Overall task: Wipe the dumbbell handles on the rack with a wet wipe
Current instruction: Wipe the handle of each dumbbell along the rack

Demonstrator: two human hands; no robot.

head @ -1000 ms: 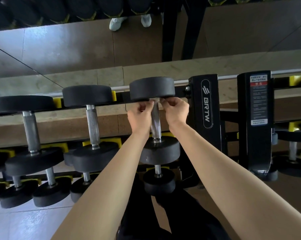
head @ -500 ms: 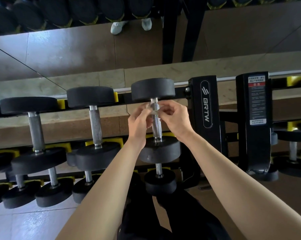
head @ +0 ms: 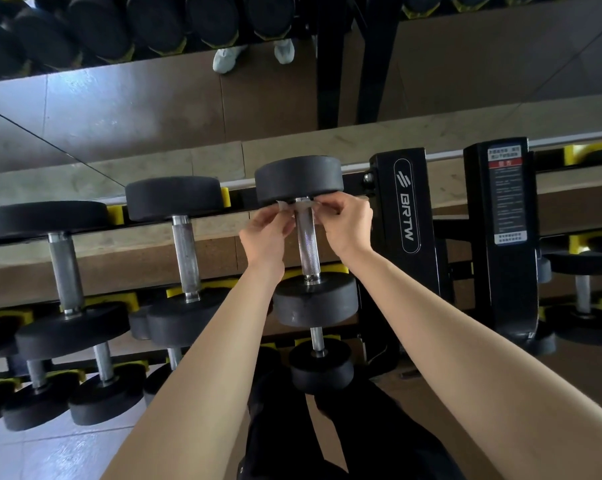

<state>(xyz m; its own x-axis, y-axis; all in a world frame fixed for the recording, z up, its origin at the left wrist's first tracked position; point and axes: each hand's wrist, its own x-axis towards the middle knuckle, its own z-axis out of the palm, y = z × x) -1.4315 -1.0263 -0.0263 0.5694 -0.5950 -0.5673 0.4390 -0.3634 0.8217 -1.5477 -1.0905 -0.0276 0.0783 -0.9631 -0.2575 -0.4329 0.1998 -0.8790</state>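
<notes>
A black dumbbell with a knurled steel handle [head: 307, 240] lies on the top tier of the rack, rightmost in its row. A thin wet wipe [head: 301, 203] is stretched across the far end of that handle, just under the far weight head [head: 299, 178]. My left hand [head: 266, 233] pinches the wipe's left end. My right hand [head: 344, 221] pinches its right end. Most of the wipe is hidden by my fingers.
Two more dumbbells [head: 186, 251] [head: 64, 268] lie to the left on the same tier, with smaller ones on lower tiers. A black rack upright marked BRTW [head: 405, 206] stands close to my right hand. A mirror wall is behind the rack.
Both hands slid the wipe down the handle a little, then back up to its far end under the weight head. The wipe is now pulled wider across the handle.
</notes>
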